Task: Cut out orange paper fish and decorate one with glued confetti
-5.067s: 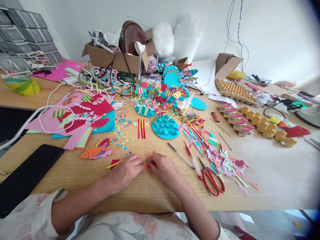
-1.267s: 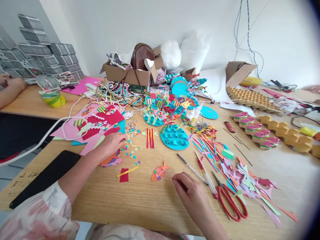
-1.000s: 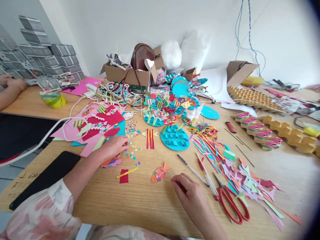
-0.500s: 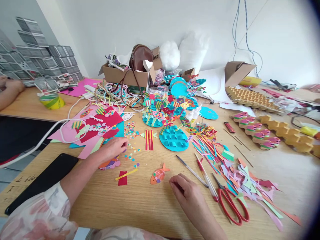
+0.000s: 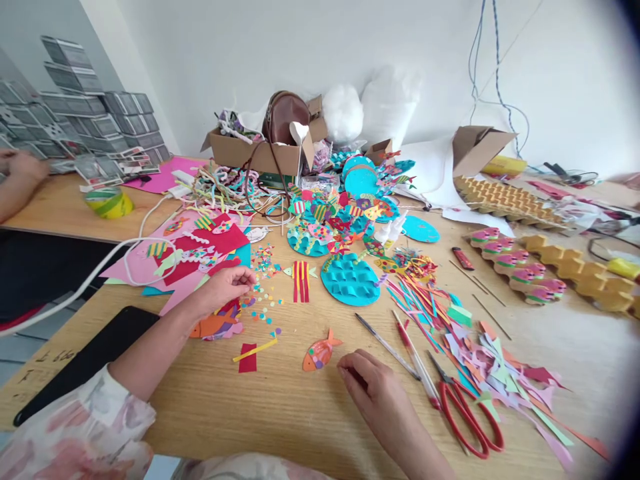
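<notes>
An orange paper fish (image 5: 320,352) with coloured dots lies flat on the table, just left of my right hand (image 5: 367,383). That hand rests with curled fingers, and nothing shows in them. Over small coloured paper dots (image 5: 269,309) my left hand (image 5: 229,288) hovers, thumb and fingertips drawn together. Whatever they may pinch is too small to make out. Partly under the left wrist is a pile of orange and purple paper fish (image 5: 217,325). Between the hands lies a dark red paper piece (image 5: 248,360) crossed by a yellow strip (image 5: 260,349).
Red-handled scissors (image 5: 467,417), a pen (image 5: 387,347) and a red-and-white pen (image 5: 417,357) lie right of my right hand, beside paper scraps (image 5: 500,367). A striped fish (image 5: 301,280) and blue disc (image 5: 350,280) lie ahead. A black phone-like slab (image 5: 85,360) is left. A co-worker's hand (image 5: 25,170) shows far left.
My left hand has drawn slightly left, and more of the orange fish below it shows. My right hand stays where it was. The whole view has shifted a little.
</notes>
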